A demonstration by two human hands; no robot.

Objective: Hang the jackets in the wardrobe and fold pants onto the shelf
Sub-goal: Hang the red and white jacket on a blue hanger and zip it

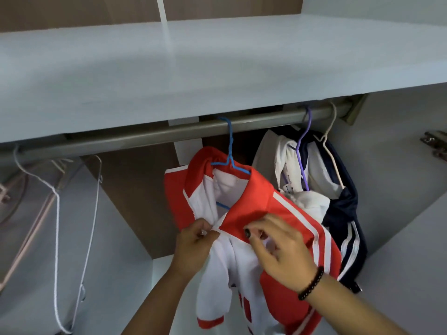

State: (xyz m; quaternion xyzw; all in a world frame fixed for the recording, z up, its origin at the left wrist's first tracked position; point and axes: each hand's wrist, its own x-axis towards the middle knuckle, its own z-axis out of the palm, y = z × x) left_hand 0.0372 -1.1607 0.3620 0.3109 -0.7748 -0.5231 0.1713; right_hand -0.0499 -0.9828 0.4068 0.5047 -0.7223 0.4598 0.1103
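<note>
hanging from the rail (154, 135) on a blue hanger (230, 153), the red and white jacket (263, 213) sits directly above and under both hands, its collar open toward the camera. the left hand (193, 245) pinches the white zipper edge of the jacket's front between thumb and fingertips, fingers curled onto the cloth. the right hand (278, 247), just beside it across the front opening, has its thumb and forefinger curled onto the red edge of the other front panel; the remaining fingers spread loosely over the fabric. a dark beaded bracelet (310, 284) circles the right wrist.

up and to the right of the right hand, a purple hanger (302, 151) carries a white garment (290, 165), and touching it further right a white hanger (326, 139) carries a navy jacket (348, 213) with white stripes, which drapes down behind the red jacket's shoulder. both hooks are on the same rail.

well to the left of the left hand, bare white wire hangers (58, 213) dangle from the rail, with a pinkish hanger (31, 226) beyond them at the frame edge.

above both hands, over the rail, runs the pale shelf (217, 68) of the wardrobe. the brown back panel (135, 197) shows behind the left hand.
</note>
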